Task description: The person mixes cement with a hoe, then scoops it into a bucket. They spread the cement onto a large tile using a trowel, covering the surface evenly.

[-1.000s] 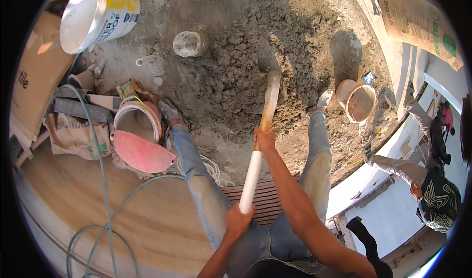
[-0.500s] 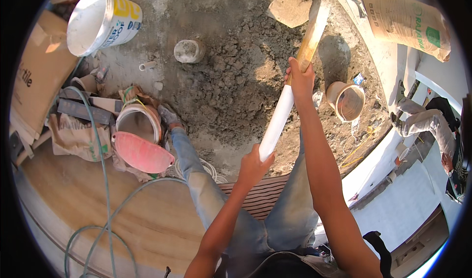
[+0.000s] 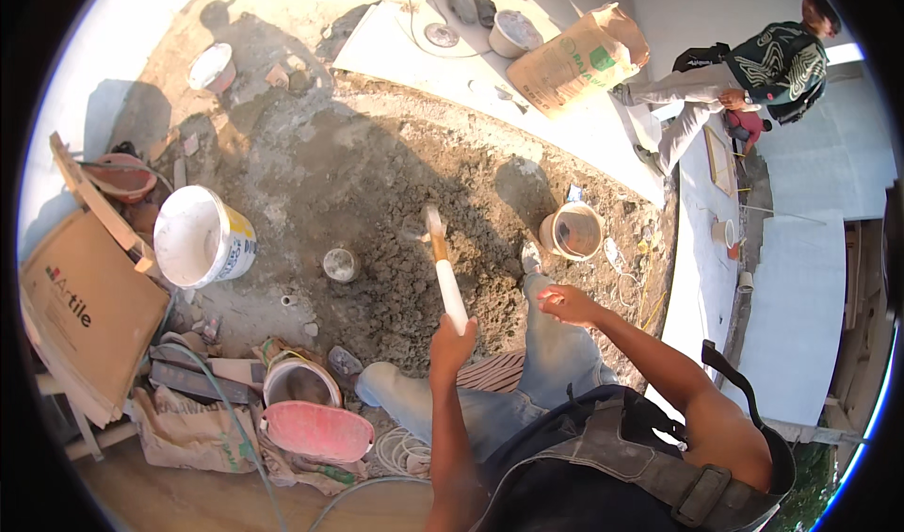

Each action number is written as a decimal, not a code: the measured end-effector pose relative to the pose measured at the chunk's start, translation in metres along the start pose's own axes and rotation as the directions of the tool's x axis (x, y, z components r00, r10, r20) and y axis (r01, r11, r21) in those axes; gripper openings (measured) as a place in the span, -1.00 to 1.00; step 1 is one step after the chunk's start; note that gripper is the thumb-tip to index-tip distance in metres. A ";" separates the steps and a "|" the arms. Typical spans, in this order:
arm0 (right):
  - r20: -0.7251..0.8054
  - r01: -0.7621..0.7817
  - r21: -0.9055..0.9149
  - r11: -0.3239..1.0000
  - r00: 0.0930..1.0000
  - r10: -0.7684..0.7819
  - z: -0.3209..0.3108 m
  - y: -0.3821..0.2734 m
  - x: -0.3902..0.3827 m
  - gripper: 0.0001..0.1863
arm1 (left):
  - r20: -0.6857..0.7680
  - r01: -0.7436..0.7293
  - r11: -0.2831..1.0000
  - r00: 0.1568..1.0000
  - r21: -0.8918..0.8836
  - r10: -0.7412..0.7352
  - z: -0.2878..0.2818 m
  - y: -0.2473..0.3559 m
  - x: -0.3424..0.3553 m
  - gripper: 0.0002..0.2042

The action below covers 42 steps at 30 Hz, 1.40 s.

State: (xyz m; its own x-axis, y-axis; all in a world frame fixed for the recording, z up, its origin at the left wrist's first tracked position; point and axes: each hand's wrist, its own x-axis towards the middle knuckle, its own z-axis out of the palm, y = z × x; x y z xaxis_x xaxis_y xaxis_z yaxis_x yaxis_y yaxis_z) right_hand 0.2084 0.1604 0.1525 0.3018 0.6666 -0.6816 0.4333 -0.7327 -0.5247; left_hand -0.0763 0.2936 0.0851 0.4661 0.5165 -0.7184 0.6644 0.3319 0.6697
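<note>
My left hand (image 3: pixel 453 342) is wrapped round the lower end of a hoe's handle, which has a white sleeve and bare wood above. The hoe (image 3: pixel 452 287) slants away from me, its head down in a heap of wet grey mortar (image 3: pixel 395 301) and mostly hidden. Off the handle, my right hand (image 3: pixel 568 304) hovers over my right knee, fingers loosely curled and apart, with nothing seen in them. A brown bucket (image 3: pixel 573 231) stands just beyond that hand. Left of the mortar is a small round grey-topped container (image 3: pixel 341 266).
At left are a white bucket (image 3: pixel 202 240), a cardboard box (image 3: pixel 94 315), and a red plastic scoop-like container (image 3: pixel 315 430) by another bucket (image 3: pixel 301 381). A green hose (image 3: pixel 221 395) crosses the lower left. A paper cement sack (image 3: pixel 579 61) lies far right, near a walking person (image 3: pixel 753 71).
My right hand has let go of the handle and moved right. The hoe's head has come down nearer, into the mortar. My view has swung right, showing a person walking.
</note>
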 end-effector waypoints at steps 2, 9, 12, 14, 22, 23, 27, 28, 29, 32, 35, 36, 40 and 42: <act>-0.306 0.009 -0.032 0.999 0.952 -0.018 -0.053 -0.022 -0.089 -0.63 | -0.037 -0.149 0.982 0.987 0.116 0.154 -0.030 -0.010 -0.017 -0.26; -0.781 0.293 0.428 0.855 0.596 0.187 -0.097 -0.138 -0.337 -0.81 | 0.304 -0.280 0.954 0.922 0.105 0.238 -0.172 0.065 -0.095 -0.33; -0.741 0.241 0.331 0.912 0.665 0.093 -0.100 -0.134 -0.373 -0.83 | 0.318 -0.247 0.964 0.926 0.102 0.203 -0.182 0.074 -0.111 -0.43; -0.717 0.293 0.297 0.909 0.697 0.009 -0.107 -0.141 -0.407 -0.83 | 0.468 -0.316 0.947 0.847 0.062 0.252 -0.173 0.093 -0.133 -0.55; -0.737 0.168 0.187 0.968 0.675 0.026 -0.137 -0.052 -0.554 -0.79 | 0.956 -0.676 0.727 0.121 -0.117 0.267 0.033 0.298 -0.351 -0.69; -0.736 0.135 0.215 0.967 0.673 0.070 -0.144 -0.018 -0.567 -0.79 | 0.962 -0.737 0.637 -0.064 -0.225 0.266 0.078 0.321 -0.386 -0.67; -0.769 -0.020 0.218 0.976 0.613 0.185 -0.160 0.117 -0.637 -0.78 | 0.717 -0.534 0.592 -0.688 -0.603 0.110 0.232 0.380 -0.536 -0.69; -0.768 -0.066 0.255 0.965 0.592 0.244 -0.164 0.139 -0.658 -0.79 | 0.575 -0.370 0.548 -0.774 -0.750 0.265 0.260 0.375 -0.567 -0.75; -0.786 -0.091 0.290 0.953 0.546 0.291 -0.167 0.155 -0.682 -0.79 | 0.440 -0.256 0.521 -0.858 -0.814 0.267 0.286 0.368 -0.596 -0.71; -0.807 -0.059 0.366 0.929 0.477 0.349 -0.171 0.210 -0.719 -0.81 | 0.115 -0.101 0.577 -0.993 -0.810 -0.012 0.356 0.357 -0.656 -0.28; -0.782 -0.034 0.496 0.868 0.417 0.464 -0.158 0.260 -0.752 -0.83 | 0.121 -0.111 0.428 -0.993 -0.897 -0.003 0.397 0.359 -0.673 -0.46; -0.767 -0.058 0.510 0.858 0.421 0.484 -0.150 0.273 -0.763 -0.84 | 0.049 -0.049 0.367 -0.999 -0.929 -0.011 0.416 0.346 -0.681 -0.51; -0.700 -0.099 0.575 0.812 0.454 0.551 -0.122 0.319 -0.794 -0.86 | -0.228 0.237 0.136 -0.970 -0.962 0.080 0.432 0.350 -0.713 -0.62; -0.676 -0.128 0.585 0.801 0.468 0.569 -0.122 0.340 -0.804 -0.87 | -0.197 0.228 0.282 -0.971 -0.932 0.133 0.433 0.358 -0.714 -0.65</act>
State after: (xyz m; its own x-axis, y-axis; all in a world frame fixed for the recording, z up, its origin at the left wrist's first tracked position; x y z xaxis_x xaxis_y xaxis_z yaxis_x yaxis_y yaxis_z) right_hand 0.2166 -0.6077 0.5849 0.9620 -0.0117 -0.2728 -0.1881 -0.7527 -0.6310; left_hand 0.0818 -0.2982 0.7557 -0.4797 -0.3021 0.8238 -0.2510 0.9469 0.2012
